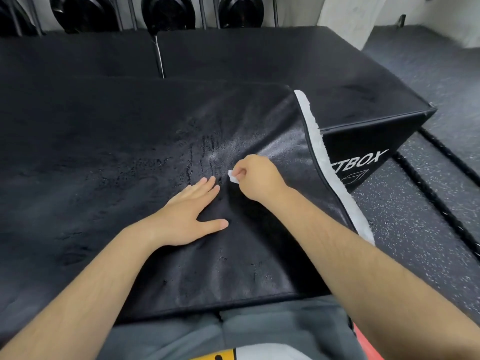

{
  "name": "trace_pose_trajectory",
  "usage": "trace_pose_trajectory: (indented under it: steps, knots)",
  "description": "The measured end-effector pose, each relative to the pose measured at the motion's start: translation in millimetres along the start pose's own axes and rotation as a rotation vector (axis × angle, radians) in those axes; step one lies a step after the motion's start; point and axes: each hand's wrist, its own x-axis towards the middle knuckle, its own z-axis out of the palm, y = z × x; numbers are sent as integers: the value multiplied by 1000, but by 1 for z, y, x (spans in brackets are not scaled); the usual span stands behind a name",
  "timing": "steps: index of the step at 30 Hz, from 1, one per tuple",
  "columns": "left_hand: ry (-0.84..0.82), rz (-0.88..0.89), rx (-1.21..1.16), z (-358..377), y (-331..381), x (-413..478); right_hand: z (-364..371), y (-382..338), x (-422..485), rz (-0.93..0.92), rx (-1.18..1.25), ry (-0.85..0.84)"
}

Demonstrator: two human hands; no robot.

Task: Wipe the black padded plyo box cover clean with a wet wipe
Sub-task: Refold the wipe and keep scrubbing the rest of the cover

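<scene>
Black padded plyo box cover (155, 152): across centre and left of frame, lying flat. Wet streaks at centre only; dry-looking toward left and top. Judged partway, most still to wipe. One wet wipe (233, 177), pinched in curled right hand (255, 178), centre right. Left hand (189, 216) spread flat, pressing cover just beside. One white fleecy edge strip (319, 152). One lettered box (363, 162), right. Four weight plates (166, 11), top edge.

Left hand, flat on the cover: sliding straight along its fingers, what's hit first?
Probably the wet wipe pinched in the right hand, just beyond the left hand's fingertips on the cover; one view, so depth is unsure.
</scene>
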Motion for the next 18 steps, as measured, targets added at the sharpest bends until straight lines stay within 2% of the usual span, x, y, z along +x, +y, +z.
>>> trace_pose_trajectory:
  steps: [6,12,16,18]
  knots:
    - [-109,-2,-20,4,12,-36,1,-3,-67,-162,66,-108]
    - [-103,20,-24,16,5,-40,6,7,-22,98,63,61]
    - [-68,35,-18,22,3,-43,21,-19,-65,-91,143,-32]
    - [-53,42,-11,23,2,-42,18,-10,-72,-111,155,-55]
